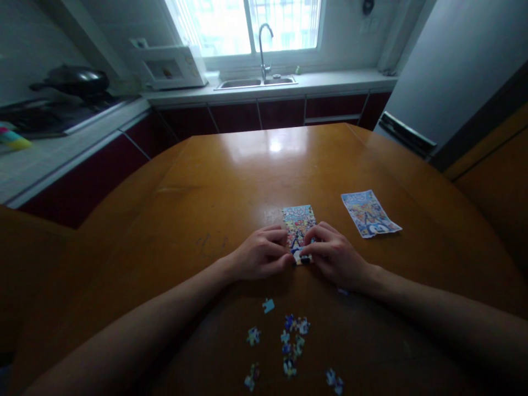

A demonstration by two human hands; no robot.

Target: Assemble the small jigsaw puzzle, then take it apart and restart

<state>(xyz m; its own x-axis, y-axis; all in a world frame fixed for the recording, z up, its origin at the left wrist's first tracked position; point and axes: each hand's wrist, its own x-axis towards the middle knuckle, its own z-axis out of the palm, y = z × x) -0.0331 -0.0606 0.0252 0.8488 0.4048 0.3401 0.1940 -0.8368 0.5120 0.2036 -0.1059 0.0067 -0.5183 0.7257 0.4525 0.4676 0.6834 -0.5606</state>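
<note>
A small, mostly assembled jigsaw puzzle (298, 221) with a colourful crowded picture lies flat on the wooden table. My left hand (267, 253) is closed along its left edge, fingers curled and thumb near the lower left corner. On the other side, my right hand (337, 252) has its fingers bent over the lower right part. Its index fingertip touches down near a dark patch (305, 259) at the bottom edge; whether that is a separate piece, I cannot tell. Closer to me lie several loose jigsaw pieces (289, 367), including a plain light-blue piece (268, 306).
A creased printed sheet (368, 214) with a similar picture lies to the right of the puzzle. Part of a pale piece (342, 291) shows below my right wrist. Beyond the table (231, 181) stand a counter with a sink (241, 83), a microwave (169, 67) and a stove with a pan (76, 80).
</note>
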